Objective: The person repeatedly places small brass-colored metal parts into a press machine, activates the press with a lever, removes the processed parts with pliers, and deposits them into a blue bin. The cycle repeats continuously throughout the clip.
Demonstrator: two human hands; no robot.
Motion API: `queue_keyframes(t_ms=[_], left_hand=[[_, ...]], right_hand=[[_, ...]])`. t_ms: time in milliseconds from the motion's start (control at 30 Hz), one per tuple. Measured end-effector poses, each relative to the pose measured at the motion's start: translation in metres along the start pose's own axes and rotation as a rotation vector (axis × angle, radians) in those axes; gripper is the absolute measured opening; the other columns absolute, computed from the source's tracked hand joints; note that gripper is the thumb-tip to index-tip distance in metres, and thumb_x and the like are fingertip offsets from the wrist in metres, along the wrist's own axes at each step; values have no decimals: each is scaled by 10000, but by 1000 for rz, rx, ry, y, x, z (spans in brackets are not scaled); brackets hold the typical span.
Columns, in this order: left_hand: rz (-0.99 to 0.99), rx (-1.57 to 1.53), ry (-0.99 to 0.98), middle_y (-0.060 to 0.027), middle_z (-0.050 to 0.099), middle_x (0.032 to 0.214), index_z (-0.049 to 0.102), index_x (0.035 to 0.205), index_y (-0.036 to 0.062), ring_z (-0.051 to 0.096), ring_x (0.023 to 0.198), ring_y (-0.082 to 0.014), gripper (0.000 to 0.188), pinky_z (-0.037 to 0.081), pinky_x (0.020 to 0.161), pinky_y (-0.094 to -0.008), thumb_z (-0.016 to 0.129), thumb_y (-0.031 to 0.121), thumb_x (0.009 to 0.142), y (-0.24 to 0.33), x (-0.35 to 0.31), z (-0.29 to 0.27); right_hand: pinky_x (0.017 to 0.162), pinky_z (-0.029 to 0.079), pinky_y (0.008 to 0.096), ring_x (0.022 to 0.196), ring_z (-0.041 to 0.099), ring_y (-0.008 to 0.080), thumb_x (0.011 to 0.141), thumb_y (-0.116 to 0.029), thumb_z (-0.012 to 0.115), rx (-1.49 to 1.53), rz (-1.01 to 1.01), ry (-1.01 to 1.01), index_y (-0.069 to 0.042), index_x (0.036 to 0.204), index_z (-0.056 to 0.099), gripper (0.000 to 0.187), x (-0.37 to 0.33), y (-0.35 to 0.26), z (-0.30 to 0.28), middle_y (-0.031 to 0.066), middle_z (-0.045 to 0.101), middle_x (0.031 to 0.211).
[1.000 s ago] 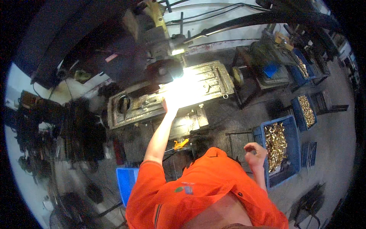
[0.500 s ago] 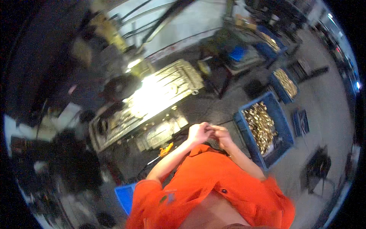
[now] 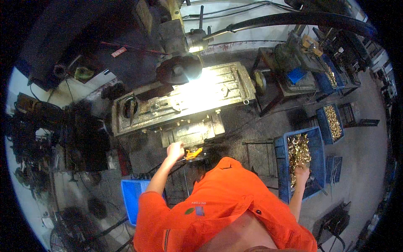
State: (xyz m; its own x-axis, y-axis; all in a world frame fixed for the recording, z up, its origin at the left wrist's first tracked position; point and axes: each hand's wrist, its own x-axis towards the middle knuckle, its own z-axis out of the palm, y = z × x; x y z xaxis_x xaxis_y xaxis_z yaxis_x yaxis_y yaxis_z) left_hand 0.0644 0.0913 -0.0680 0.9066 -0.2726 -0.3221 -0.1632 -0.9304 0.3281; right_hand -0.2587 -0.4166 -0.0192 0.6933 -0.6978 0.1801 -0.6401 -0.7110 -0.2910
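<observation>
My left hand (image 3: 175,151) is closed at the front of the machine, just left of an orange-handled tool (image 3: 194,153). What its curled fingers hold, if anything, is too small to make out. Over on the right, my right hand (image 3: 301,173) reaches into a large blue bin (image 3: 282,168) and rests against a heap of shiny brass-coloured metal parts (image 3: 299,150). Its fingers are hidden among the parts. Beyond my left hand stands a machine table (image 3: 142,115) with long slots, brightly lit, below a dark round machine head (image 3: 178,70).
A smaller blue bin (image 3: 333,122) with similar parts stands beyond the large one. At lower left is a bright blue bin (image 3: 133,197). A dark stool (image 3: 333,220) stands at lower right, and a workbench (image 3: 289,80) at the back right.
My hands were together in front of my body and have parted. The left has moved left beside the orange-handled tool; the right has gone down into the large bin. The view has shifted too.
</observation>
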Motion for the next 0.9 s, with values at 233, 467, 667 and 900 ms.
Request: queue_keyframes(t_ms=[233, 467, 667, 900], left_hand=[[-30, 118, -274, -105, 647, 916, 642, 946, 142, 611, 880, -279, 305, 475, 763, -411, 621, 322, 700, -4, -12, 24], [11, 41, -313, -119, 632, 993, 576, 1118, 140, 597, 942, -279, 429, 468, 778, -394, 612, 355, 748, -5, -20, 30], [17, -39, -236, -139, 637, 955, 585, 1066, 101, 605, 913, -297, 436, 467, 750, -393, 638, 386, 741, -19, -17, 50], [-32, -72, -270, -130, 639, 952, 619, 1008, 125, 607, 911, -284, 402, 468, 760, -381, 631, 423, 739, -12, -19, 38]], right_hand=[[874, 432, 293, 921, 599, 215, 564, 31, 500, 1024, -187, -374, 22, 1089, 570, 530, 45, -188, -72, 146, 621, 1018], [622, 474, 365, 647, 590, 244, 647, -222, 621, 1304, -1491, -315, 43, 1081, 540, 515, 49, -323, -255, 129, 595, 815], [535, 438, 350, 574, 560, 230, 621, -200, 625, 1147, -1695, -213, -1, 1048, 570, 474, 22, -323, -285, 95, 560, 734], [433, 395, 332, 489, 525, 213, 591, -173, 629, 1191, -1726, -132, -53, 1009, 604, 435, 41, -328, -277, 55, 519, 640]])
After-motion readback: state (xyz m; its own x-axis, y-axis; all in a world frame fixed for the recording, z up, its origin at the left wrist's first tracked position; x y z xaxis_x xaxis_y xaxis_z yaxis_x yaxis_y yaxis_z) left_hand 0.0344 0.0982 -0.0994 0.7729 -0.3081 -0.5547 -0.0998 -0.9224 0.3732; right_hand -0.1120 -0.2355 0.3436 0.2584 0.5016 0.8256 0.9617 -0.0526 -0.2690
